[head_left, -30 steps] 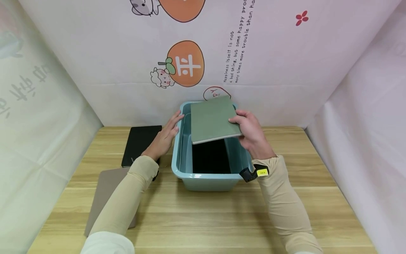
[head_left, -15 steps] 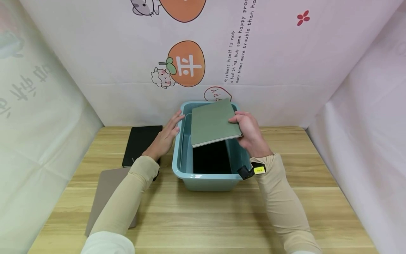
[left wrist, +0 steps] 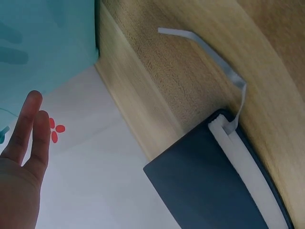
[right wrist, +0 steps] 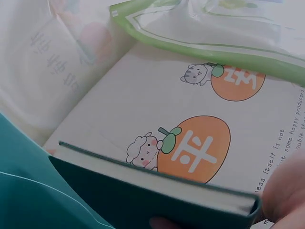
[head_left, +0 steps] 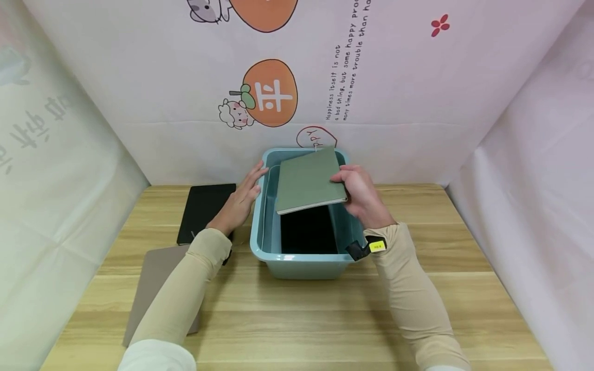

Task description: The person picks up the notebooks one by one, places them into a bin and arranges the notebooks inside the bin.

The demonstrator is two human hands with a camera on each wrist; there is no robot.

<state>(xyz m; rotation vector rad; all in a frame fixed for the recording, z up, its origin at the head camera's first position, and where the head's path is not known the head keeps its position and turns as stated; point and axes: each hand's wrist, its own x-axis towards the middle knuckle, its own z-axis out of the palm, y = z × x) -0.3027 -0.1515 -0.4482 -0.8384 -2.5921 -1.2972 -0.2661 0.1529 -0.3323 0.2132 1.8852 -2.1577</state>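
Observation:
A green notebook (head_left: 308, 180) is held tilted over the blue plastic bin (head_left: 306, 257) by my right hand (head_left: 362, 196), thumb on its cover and fingers beneath. In the right wrist view the notebook's pale page edges (right wrist: 152, 176) face up between dark covers. My left hand (head_left: 238, 203) lies with straight fingers along the bin's left rim; the left wrist view has its fingers extended by the bin wall (left wrist: 47, 47). Inside the bin lies a flat black item (head_left: 308, 232), partly hidden under the green notebook.
Left of the bin, a black notebook (head_left: 204, 211) with a grey ribbon (left wrist: 214, 55) lies on the wooden table (head_left: 297, 319). Closer in, a taupe notebook (head_left: 158, 278) is partly covered by the left forearm. A printed white cloth (head_left: 394, 93) hangs behind the bin.
The right hand and green notebook have moved slightly down and left over the bin. My left hand has stayed at the rim.

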